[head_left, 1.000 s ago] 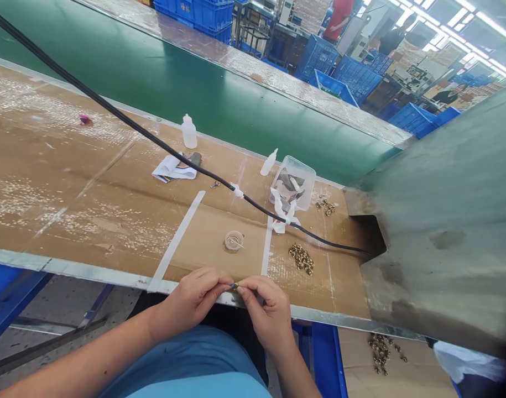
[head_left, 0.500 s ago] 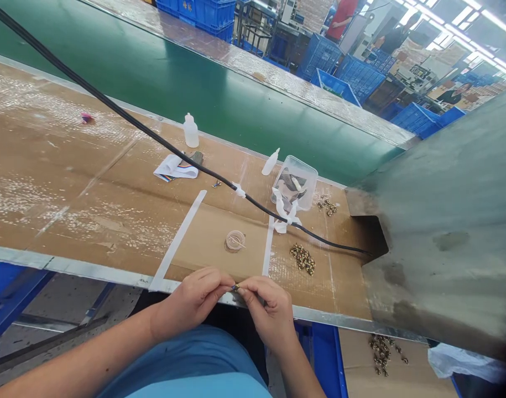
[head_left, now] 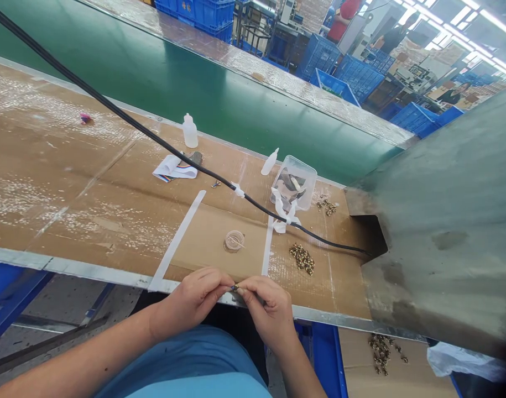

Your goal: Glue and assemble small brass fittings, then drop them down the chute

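left hand [head_left: 198,296] and right hand [head_left: 271,309] pinch a small piece [head_left: 235,287]

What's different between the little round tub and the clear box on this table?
The tub is round; the box is four-sided. The tub is much smaller than the box. The tub has a thin pale stick in it; the box holds dark pieces and something whitish. Both look see-through and open-topped.

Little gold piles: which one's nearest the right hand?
The brassy pile just beyond the right hand; a second pile lies farther back beside the clear plastic box, a third on the lower cardboard.
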The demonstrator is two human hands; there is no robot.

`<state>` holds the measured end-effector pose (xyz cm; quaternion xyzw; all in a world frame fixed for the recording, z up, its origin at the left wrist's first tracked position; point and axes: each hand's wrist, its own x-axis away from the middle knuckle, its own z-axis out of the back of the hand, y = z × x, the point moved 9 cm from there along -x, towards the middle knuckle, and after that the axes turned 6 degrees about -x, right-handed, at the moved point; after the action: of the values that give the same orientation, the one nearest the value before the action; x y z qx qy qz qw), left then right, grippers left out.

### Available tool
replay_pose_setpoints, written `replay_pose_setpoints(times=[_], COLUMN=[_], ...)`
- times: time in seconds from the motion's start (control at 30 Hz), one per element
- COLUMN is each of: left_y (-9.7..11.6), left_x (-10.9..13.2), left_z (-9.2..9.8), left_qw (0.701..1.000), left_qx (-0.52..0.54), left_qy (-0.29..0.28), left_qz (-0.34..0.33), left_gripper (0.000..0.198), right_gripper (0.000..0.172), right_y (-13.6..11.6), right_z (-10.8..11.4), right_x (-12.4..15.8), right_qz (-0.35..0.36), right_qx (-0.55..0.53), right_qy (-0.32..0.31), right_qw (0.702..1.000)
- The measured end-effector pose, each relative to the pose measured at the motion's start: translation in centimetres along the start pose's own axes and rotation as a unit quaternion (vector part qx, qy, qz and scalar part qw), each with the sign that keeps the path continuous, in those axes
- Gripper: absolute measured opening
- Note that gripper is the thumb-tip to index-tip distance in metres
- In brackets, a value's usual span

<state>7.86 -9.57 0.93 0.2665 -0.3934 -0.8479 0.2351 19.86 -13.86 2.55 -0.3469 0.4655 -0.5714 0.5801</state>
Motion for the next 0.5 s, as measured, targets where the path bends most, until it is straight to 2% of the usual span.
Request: replay_pose_setpoints(times=[0.5], left_y=[-0.06], left_x=[0.06], left_z=[-0.1], left_qw=[1.0], left_qx=[-0.004], left_qy=[-0.005], left_qz=[0.0], left_gripper=[0.017], right_gripper=[0.016], right_y=[0.01], right_z=[-0.08], right_x=[0.1], right_qz=[-0.005], right_qx=[-0.006], right_qy=[-0.003], right_qw=[1.0])
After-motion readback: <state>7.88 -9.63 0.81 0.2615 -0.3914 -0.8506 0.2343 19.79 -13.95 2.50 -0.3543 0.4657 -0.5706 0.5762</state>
